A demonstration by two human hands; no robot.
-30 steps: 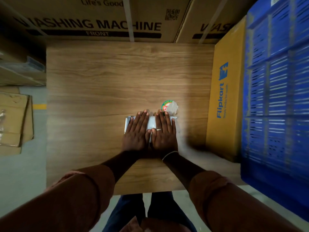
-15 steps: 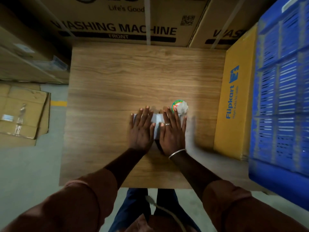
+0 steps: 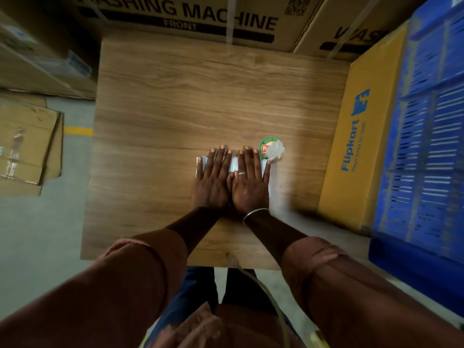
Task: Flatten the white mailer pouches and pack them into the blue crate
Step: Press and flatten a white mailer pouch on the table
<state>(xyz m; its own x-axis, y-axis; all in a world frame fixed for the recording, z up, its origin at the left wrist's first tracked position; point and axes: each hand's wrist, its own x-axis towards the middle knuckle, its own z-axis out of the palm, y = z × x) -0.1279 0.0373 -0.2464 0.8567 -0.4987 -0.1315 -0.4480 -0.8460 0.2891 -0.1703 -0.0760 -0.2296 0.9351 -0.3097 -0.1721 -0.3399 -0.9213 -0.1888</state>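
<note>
A white mailer pouch (image 3: 235, 165) lies flat on the wooden table (image 3: 175, 101), mostly hidden under both my hands. My left hand (image 3: 212, 179) presses on its left half with straight, spread fingers. Beside it, my right hand (image 3: 249, 183), with a ring and a bangle, presses palm down on the right half. The blue crate (image 3: 426, 146) stands at the right of the table, its slatted wall facing me; its inside is out of view.
A round green and red tape roll with a crumpled white scrap (image 3: 271, 149) sits just beyond my right fingertips. A yellow Flipkart box (image 3: 359, 131) stands between table and crate. Washing machine cartons (image 3: 200, 16) line the far edge. Flattened cardboard (image 3: 25, 146) lies on the floor left.
Both hands stay flat on the pouch and have slid slightly toward me along it. The camera view has shifted, so the table sits further right and down in the frame.
</note>
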